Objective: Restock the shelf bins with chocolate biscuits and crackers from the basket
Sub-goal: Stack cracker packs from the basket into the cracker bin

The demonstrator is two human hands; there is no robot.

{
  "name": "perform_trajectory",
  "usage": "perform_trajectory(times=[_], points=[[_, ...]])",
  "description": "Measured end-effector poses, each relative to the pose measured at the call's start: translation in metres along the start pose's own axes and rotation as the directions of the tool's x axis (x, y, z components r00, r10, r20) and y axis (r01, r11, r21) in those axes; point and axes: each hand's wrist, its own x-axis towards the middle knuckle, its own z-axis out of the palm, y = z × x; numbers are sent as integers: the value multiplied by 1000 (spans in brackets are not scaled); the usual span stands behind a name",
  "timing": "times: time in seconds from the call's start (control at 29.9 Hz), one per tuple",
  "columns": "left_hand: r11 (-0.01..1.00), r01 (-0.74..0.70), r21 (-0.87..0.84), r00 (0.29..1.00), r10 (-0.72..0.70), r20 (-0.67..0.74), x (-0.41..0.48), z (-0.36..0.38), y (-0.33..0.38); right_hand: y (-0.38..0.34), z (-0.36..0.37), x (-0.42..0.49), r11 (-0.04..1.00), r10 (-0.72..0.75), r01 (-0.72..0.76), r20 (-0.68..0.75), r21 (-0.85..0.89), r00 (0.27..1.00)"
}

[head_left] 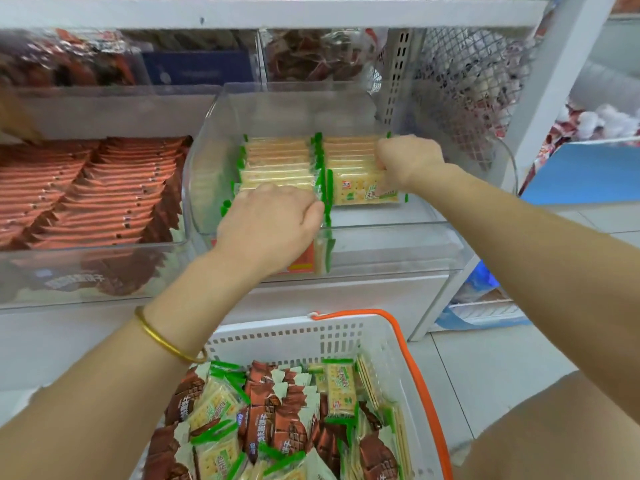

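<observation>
Clear cracker bin point(381, 230): two rows of cracker packets point(277, 161) inside, front gap unfilled.
Left hand point(266, 223): in the bin, fingers curled over the left row's front packets, tips hidden.
Right hand point(408, 161): fingers clamped round the right row.
Chocolate biscuit bin point(86, 195): left of it, looks nearly full.
Basket point(294, 341): below it, heaped with both sorts, so plenty left!
Blur: bins above unreadable.

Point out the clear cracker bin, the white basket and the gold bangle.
clear cracker bin point(398, 247): head view, bare front wall.
white basket point(284, 341): head view, slotted back wall.
gold bangle point(161, 342): head view, middle of the band.
</observation>
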Motion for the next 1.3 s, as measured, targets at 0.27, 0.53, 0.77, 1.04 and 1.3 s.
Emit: perform_trajectory(times=[0.27, 0.53, 0.77, 1.04, 1.3], points=[[998, 2, -59, 999, -4, -38, 0, 2, 0, -7, -1, 4, 999, -49, 49, 6, 7, 999], [997, 10, -71, 991, -19, -133, -4, 1, 1, -2, -13, -10, 999, 6, -4, -33, 38, 999], [952, -305, -31, 824, 248, -509, -76, 13, 18, -23, -45, -143, 844, -148, 275, -293, 461, 945], [937, -141, -319, 974, 189, 124, -172, 115, -7, -67, 144, -179, 863, -472, 456, 669, 217, 574], [928, -115, -355, 966, 188, 178, -180, 129, -11, -59, 229, -194, 711, -406, 698, 764, -81, 501]])
